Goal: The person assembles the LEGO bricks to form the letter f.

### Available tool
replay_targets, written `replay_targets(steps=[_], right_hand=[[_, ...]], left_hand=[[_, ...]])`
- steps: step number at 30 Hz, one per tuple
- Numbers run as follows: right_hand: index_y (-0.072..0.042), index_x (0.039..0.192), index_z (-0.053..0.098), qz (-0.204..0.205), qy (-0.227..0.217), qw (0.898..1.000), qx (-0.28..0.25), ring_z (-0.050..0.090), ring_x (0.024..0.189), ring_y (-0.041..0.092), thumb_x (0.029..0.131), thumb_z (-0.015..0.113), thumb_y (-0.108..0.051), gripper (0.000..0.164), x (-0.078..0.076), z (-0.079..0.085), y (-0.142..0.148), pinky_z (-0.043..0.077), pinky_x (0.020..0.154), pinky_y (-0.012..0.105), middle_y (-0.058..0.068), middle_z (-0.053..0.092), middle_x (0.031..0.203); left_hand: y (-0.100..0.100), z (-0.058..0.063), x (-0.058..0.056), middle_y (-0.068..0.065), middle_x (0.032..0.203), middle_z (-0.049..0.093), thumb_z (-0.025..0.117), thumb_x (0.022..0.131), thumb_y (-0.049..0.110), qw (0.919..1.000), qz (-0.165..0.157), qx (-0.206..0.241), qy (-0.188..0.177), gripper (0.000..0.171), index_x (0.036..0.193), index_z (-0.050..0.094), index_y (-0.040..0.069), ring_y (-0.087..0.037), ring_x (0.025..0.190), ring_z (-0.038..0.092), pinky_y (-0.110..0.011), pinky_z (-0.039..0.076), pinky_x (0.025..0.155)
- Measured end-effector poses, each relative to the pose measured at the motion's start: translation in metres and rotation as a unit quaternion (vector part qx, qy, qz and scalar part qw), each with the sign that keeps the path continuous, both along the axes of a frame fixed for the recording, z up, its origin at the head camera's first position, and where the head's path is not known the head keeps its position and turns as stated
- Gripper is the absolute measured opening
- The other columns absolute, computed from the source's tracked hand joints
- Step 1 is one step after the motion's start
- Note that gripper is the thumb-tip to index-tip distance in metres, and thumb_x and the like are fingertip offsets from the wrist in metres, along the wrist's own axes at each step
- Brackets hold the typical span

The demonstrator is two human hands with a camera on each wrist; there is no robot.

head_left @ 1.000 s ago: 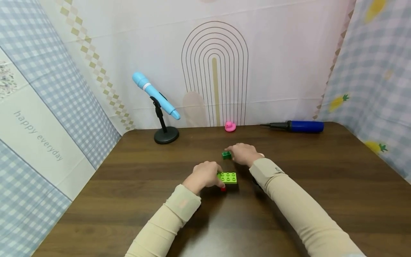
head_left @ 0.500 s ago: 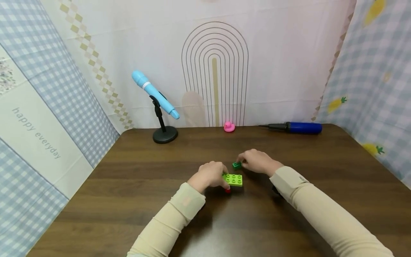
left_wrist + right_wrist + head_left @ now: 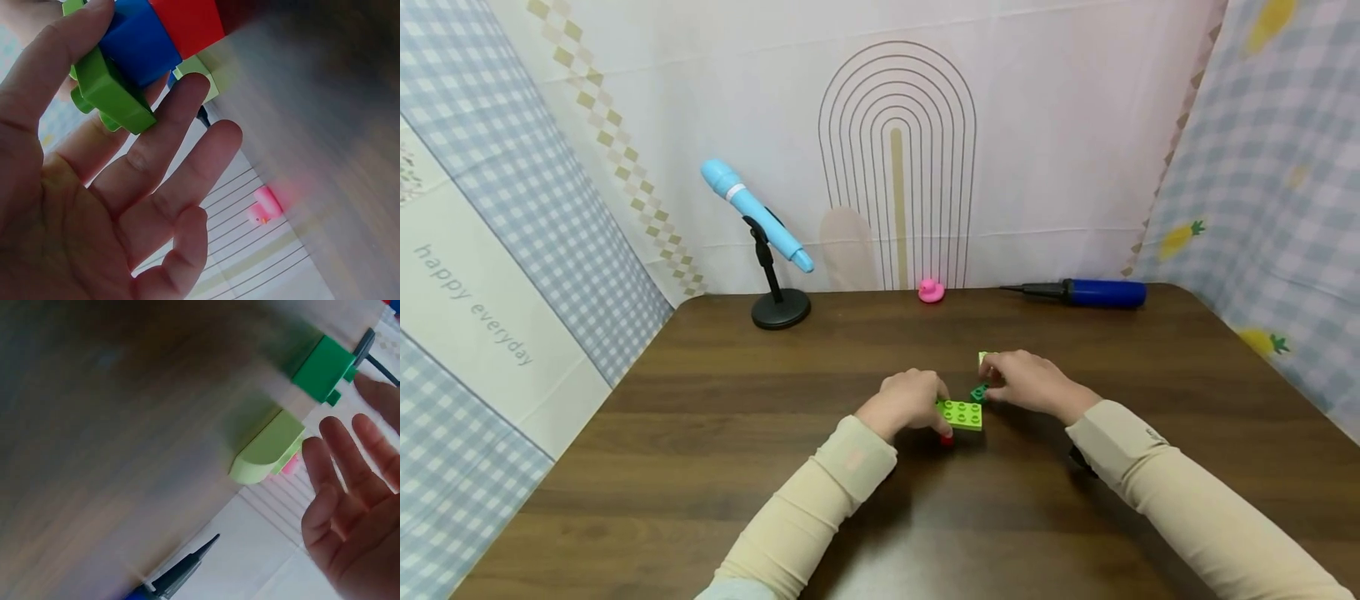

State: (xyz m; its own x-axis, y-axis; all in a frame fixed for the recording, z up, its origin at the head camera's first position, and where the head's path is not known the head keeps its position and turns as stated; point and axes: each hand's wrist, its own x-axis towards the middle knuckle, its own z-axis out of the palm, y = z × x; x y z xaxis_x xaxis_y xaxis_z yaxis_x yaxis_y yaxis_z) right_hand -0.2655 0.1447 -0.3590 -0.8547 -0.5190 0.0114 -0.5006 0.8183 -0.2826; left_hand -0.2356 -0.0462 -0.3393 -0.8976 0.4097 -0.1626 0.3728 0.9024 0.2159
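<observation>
My left hand [image 3: 908, 402] grips a stack of toy building bricks between thumb and fingers. On top is a lime green studded brick [image 3: 964, 415]. In the left wrist view a blue brick [image 3: 142, 42] and a red brick [image 3: 187, 25] show below it; the remaining fingers are spread loosely. Beside the stack, my right hand [image 3: 1026, 383] reaches low over the table, its thumb tip right at a dark green brick [image 3: 324, 369] and the other fingers extended apart from it. A pale green, round-ended brick [image 3: 265, 449] lies near these fingers, mostly hidden in the head view.
A light blue microphone [image 3: 756, 215] on a black stand [image 3: 781, 308] is at the back left. A pink toy duck [image 3: 931, 291] sits at the table's back edge, with a blue hand pump [image 3: 1105, 293] to its right. Patterned cloth [image 3: 1060, 125] walls surround the brown table [image 3: 700, 467].
My right hand has moved right and toward me, and the dark green brick came along and turned. My left hand with the stack has shifted right. The pale green brick now shows behind my right fingers.
</observation>
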Motion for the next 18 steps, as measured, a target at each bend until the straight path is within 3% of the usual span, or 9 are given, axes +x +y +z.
replay_targets(steps=[5, 10, 14, 18], right_hand=[[-0.011, 0.086, 0.053, -0.064, 0.008, 0.997, 0.030, 0.044, 0.058, 0.014, 0.073, 0.065, -0.042, 0.036, 0.006, -0.001, -0.011, 0.036, 0.049, 0.029, -0.002, 0.048, 0.067], [-0.009, 0.088, 0.054, -0.117, -0.003, 0.992, 0.050, 0.047, 0.059, 0.016, 0.073, 0.063, -0.047, 0.042, 0.006, -0.003, -0.018, 0.038, 0.049, 0.033, 0.001, 0.051, 0.070], [-0.010, 0.079, 0.056, -0.123, -0.025, 0.990, 0.072, 0.048, 0.059, 0.017, 0.076, 0.063, -0.042, 0.033, 0.004, -0.004, -0.017, 0.038, 0.048, 0.035, 0.002, 0.053, 0.069], [-0.010, 0.079, 0.056, -0.113, -0.042, 0.991, 0.056, 0.044, 0.058, 0.016, 0.075, 0.064, -0.036, 0.027, 0.003, -0.004, -0.013, 0.035, 0.049, 0.031, 0.001, 0.050, 0.067]], left_hand=[[0.002, 0.001, 0.001, 0.008, 0.079, 0.058, 0.077, 0.060, 0.039, 1.0000, 0.004, 0.002, -0.002, 0.036, 0.091, 0.067, 0.023, -0.011, 0.071, 0.051, -0.030, 0.039, 0.055], [0.003, 0.002, 0.001, 0.009, 0.075, 0.055, 0.077, 0.061, 0.038, 1.0000, 0.006, 0.005, 0.001, 0.034, 0.089, 0.067, 0.023, -0.010, 0.068, 0.049, -0.030, 0.038, 0.054], [0.003, 0.001, 0.001, 0.009, 0.079, 0.057, 0.077, 0.061, 0.038, 1.0000, 0.007, 0.005, 0.000, 0.035, 0.091, 0.067, 0.023, -0.011, 0.071, 0.050, -0.030, 0.039, 0.055], [0.004, 0.001, 0.001, 0.008, 0.078, 0.057, 0.076, 0.061, 0.038, 0.9999, 0.005, 0.007, -0.005, 0.034, 0.090, 0.067, 0.022, -0.011, 0.070, 0.050, -0.030, 0.038, 0.055]])
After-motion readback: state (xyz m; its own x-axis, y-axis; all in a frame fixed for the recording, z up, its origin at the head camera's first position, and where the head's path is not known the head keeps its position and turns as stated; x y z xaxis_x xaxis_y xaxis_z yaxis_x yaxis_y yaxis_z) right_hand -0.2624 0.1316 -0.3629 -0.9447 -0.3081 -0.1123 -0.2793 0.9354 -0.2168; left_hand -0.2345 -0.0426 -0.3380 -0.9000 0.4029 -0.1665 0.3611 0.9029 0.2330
